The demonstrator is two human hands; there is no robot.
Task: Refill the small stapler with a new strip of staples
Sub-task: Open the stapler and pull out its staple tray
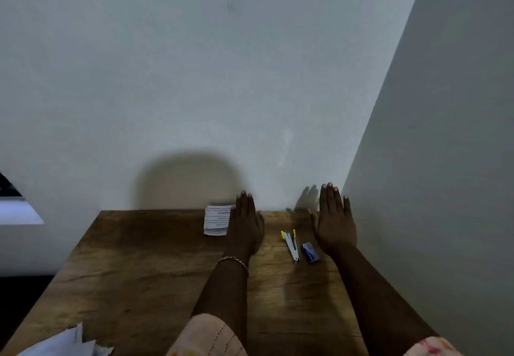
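A small white stapler (pixel 291 245) with yellow tips lies swung open on the wooden table (pixel 144 261), between my two hands. Right beside it, on its right, lies a small blue staple box (pixel 310 251). My left hand (pixel 246 225) is stretched out flat, palm down, to the left of the stapler, with a bracelet on the wrist. To the right of the blue box my right hand (pixel 333 222) is held flat with fingers extended. Neither hand holds or touches the stapler or the box.
A folded printed paper (pixel 216 220) lies at the table's far edge, just left of my left hand. More white papers (pixel 66 343) sit at the near left corner. Walls stand behind the table and close on its right.
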